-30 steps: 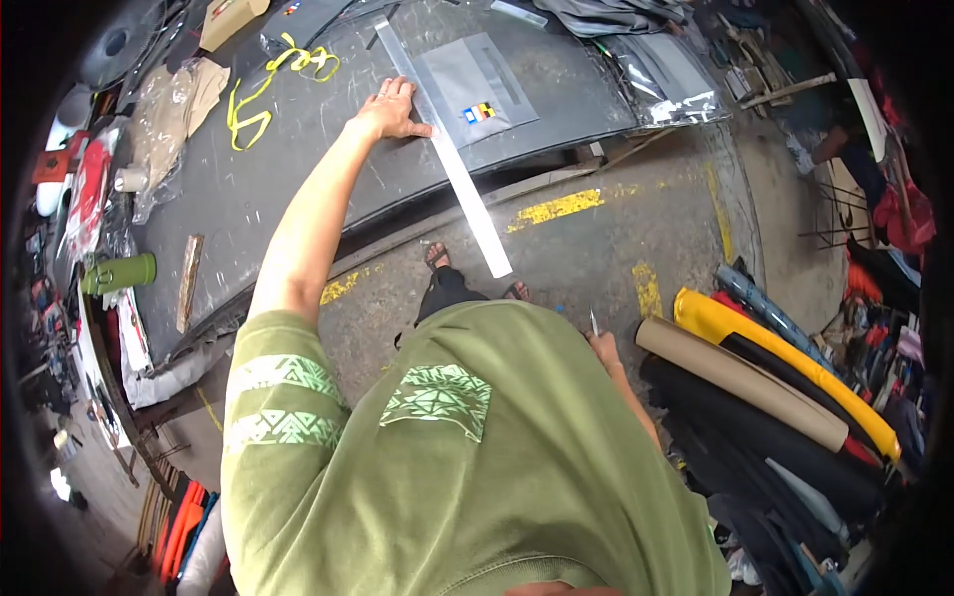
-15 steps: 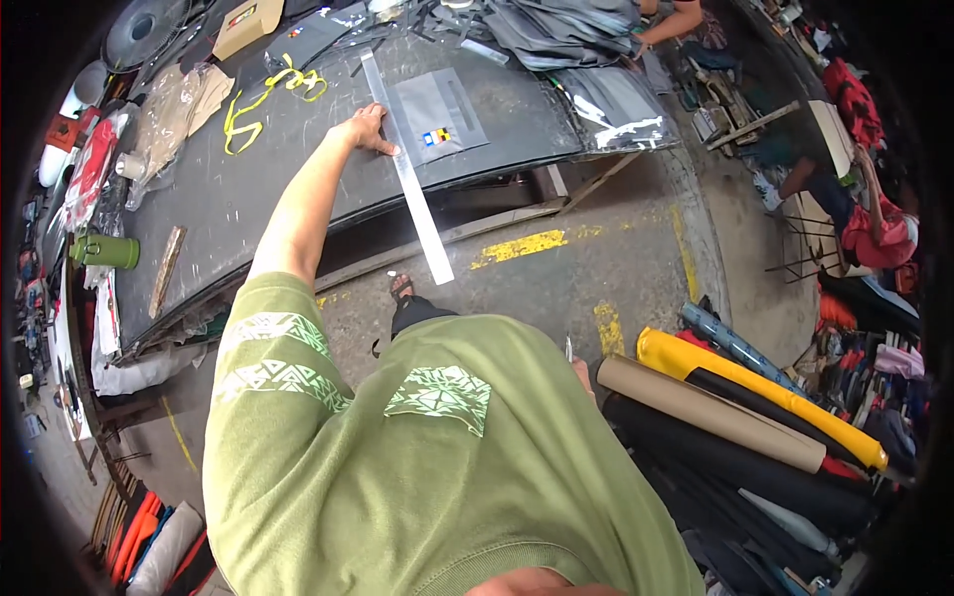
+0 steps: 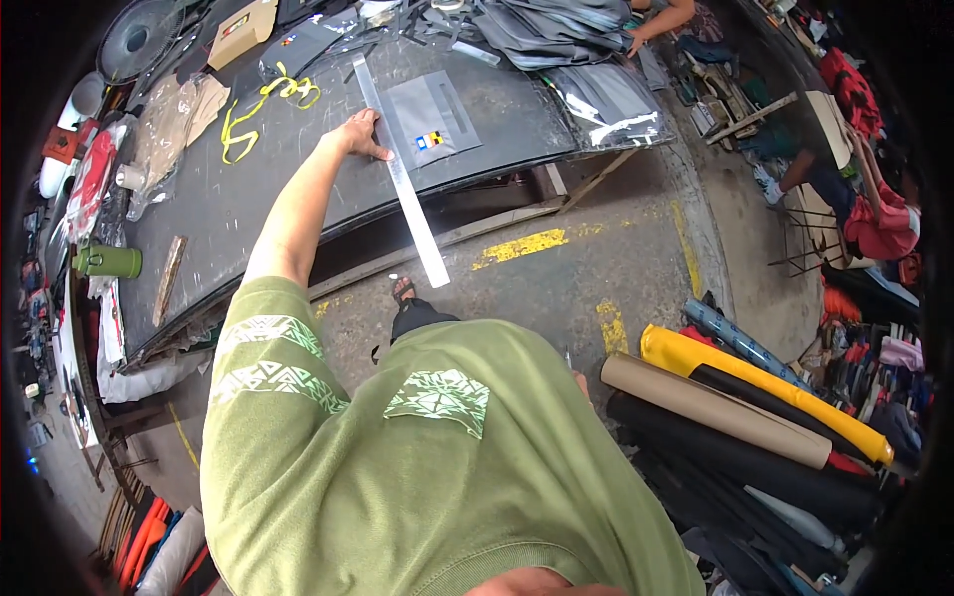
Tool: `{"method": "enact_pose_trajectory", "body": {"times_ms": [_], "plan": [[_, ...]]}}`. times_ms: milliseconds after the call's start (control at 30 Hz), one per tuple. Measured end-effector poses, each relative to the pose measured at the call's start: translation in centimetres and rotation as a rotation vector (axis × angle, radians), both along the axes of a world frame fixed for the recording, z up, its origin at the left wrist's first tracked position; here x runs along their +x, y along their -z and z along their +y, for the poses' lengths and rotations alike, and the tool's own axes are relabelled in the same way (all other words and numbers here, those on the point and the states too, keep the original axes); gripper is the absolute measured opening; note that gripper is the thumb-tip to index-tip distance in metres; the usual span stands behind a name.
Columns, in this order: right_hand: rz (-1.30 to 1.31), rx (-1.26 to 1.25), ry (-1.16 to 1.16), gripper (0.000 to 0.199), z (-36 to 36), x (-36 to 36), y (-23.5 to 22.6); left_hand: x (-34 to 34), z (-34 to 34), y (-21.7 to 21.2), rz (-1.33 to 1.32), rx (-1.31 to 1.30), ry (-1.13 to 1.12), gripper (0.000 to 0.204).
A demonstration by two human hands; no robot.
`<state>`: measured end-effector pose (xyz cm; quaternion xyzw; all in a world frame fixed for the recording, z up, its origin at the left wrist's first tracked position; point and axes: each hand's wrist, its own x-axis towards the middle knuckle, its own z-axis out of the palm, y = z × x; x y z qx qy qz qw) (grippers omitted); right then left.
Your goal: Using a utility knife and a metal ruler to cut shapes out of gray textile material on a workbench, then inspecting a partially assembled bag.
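My left hand [image 3: 356, 135] lies on the dark worktable, its thumb stretched apart from the fingers, and holds down a long metal ruler [image 3: 405, 189]. The ruler's near end juts out past the table's front edge. Along its right side lies a flat grey fabric panel [image 3: 444, 111] with a small multicoloured patch [image 3: 429, 141] and a dark slot-like strip. Only a sliver of my right hand [image 3: 582, 386] shows beside my shirt; its fingers are hidden. A thin silvery tip [image 3: 568, 356] sticks up next to it, too small to name.
Yellow strap [image 3: 260, 107], plastic-wrapped material [image 3: 164, 139], a green flask [image 3: 107, 261] and a wood strip [image 3: 169, 278] lie on the table's left. Grey fabric [image 3: 556, 40] is heaped at the back, near another person's hand [image 3: 636, 42]. Rolls of material [image 3: 715, 409] lie at right.
The view has shifted slightly, so the table's contents sit a little further left. My left hand stays on the ruler, and ruler and panel keep their places against each other.
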<state>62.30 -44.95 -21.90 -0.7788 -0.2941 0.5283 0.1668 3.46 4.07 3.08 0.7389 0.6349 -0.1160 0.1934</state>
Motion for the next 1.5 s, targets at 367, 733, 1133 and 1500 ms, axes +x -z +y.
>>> {"method": "enact_pose_trajectory", "body": {"times_ms": [367,733,1133,1500], "plan": [[-0.298,0.366,-0.232,0.038,10.9,-6.5,-6.2,0.0,-0.5,-0.1,0.008,0.024,0.181,0.124],[-0.112,0.796,-0.510,0.056,33.1,-31.6,-28.0,0.7,-2.2,-1.2,0.041,0.086,0.196,0.111],[-0.208,0.755,-0.663,0.050,44.9,-42.8,-26.3,0.7,-3.6,-1.9,0.021,0.155,0.202,0.101],[-0.276,0.731,-0.741,0.053,45.9,-43.2,-26.2,0.7,-3.6,-1.9,-0.010,0.170,0.180,0.092]]}}
